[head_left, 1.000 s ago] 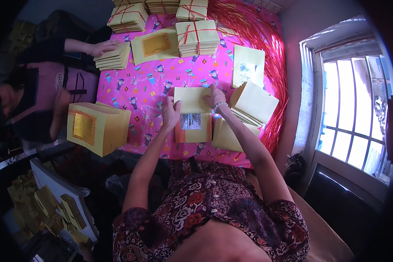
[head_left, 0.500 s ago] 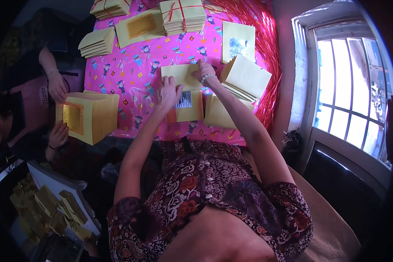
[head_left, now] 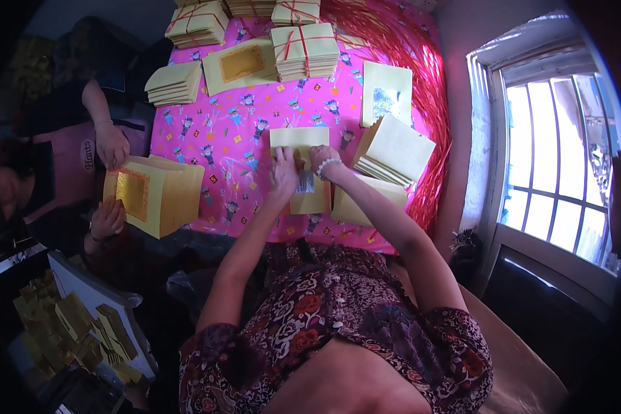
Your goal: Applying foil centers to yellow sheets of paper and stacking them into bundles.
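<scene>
A pale yellow sheet of joss paper (head_left: 300, 138) with a silver patch (head_left: 306, 182) lies in front of me on the table. My left hand (head_left: 283, 174) is closed on its left side, fingers bent, with a small raised fold of paper by the fingertips. Curled over the sheet's right side is my right hand (head_left: 323, 161), a beaded bracelet at its wrist. The fingertips of both hands are partly hidden. Just to the right, a stack of folded sheets (head_left: 397, 148) leans over another yellow pile (head_left: 369, 200).
Red strands (head_left: 421, 103) run along the table's right side. Tied paper bundles (head_left: 305, 52) stand at the back. A silver-patched sheet (head_left: 386, 93) lies far right. At left, a co-worker's hands (head_left: 112, 146) hold a thick yellow stack (head_left: 162, 196). A barred window (head_left: 559, 152) is at right.
My hands have drawn closer together over the sheet, and their fingers have curled. More of the sheet shows beyond them. The whole view has shifted slightly; the co-worker's hands stay on the stack.
</scene>
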Available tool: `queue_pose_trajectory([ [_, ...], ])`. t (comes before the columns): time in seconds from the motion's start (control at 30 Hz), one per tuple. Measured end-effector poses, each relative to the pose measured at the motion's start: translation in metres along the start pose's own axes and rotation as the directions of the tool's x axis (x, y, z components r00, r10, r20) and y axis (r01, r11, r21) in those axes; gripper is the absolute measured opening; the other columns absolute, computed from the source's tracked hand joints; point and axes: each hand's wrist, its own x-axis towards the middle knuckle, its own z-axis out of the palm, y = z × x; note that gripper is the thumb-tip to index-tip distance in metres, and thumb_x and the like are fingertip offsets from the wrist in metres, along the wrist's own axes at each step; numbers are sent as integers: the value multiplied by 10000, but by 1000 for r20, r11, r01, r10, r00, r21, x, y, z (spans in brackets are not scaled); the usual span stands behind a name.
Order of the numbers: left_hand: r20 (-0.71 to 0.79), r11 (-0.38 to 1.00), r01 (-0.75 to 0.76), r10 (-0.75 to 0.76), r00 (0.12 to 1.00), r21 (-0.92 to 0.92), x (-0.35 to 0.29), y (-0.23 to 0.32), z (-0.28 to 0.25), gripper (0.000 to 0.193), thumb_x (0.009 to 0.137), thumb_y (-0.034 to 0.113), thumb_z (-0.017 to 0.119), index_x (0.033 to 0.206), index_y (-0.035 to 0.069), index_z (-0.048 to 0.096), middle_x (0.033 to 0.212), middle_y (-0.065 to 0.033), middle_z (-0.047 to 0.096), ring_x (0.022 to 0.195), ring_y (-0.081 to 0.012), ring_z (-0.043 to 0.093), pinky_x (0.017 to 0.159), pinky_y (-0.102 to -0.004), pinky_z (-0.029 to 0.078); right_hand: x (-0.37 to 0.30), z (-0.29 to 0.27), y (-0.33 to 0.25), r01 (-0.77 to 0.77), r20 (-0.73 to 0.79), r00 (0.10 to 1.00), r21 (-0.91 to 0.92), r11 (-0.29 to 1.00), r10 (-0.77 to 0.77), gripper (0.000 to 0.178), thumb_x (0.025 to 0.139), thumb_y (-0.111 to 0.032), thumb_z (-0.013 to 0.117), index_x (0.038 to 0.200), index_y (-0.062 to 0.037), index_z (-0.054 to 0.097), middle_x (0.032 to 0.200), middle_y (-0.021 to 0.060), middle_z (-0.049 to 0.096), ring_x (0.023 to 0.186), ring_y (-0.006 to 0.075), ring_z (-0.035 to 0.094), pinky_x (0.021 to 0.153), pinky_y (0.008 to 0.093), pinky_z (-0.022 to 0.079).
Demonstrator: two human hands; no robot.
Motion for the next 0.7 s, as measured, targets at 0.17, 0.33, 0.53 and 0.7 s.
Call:
queue_pose_trajectory([
  [0.17, -240, 998, -48, 58, 969, 46, -9, -5, 14, 474, 834, 348, 598, 1135, 21, 431, 1073, -177, 446, 934, -367, 509, 763, -458, 466, -3, 9, -4, -10, 5, 1000, -12, 1000, 10, 200, 772, -138, 539, 895, 0, 615, 893, 197, 654, 885, 282, 649, 772, 365, 518],
  [0.33, -225, 997, -57, 69, 972, 59, -11, -7, 19, 511, 843, 321, 586, 1202, 18, 385, 1168, -185, 423, 1050, -384, 461, 846, -452, 445, 8, 14, -2, 35, 111, 993, -86, 996, -25, 229, 781, -133, 546, 944, 7, 621, 916, 198, 653, 896, 292, 645, 783, 357, 516],
  [0.53, -272, 969, -48, -21, 962, -244, -11, -9, 4, 366, 866, 238, 563, 1152, 50, 433, 1073, -196, 456, 912, -399, 526, 751, -463, 451, 0, 19, 1, 101, 56, 994, -79, 992, -97, 299, 774, -128, 557, 1027, 31, 547, 966, 211, 622, 884, 319, 641, 764, 374, 524],
  [0.7, -464, 834, -115, -181, 867, -540, -10, -49, -6, 230, 899, 236, 541, 980, 21, 528, 848, -105, 551, 709, -226, 551, 649, -349, 457, -19, 3, -19, 74, -217, 969, -200, 977, -118, 159, 807, -115, 527, 935, -36, 476, 937, 134, 535, 795, 272, 616, 642, 374, 519],
])
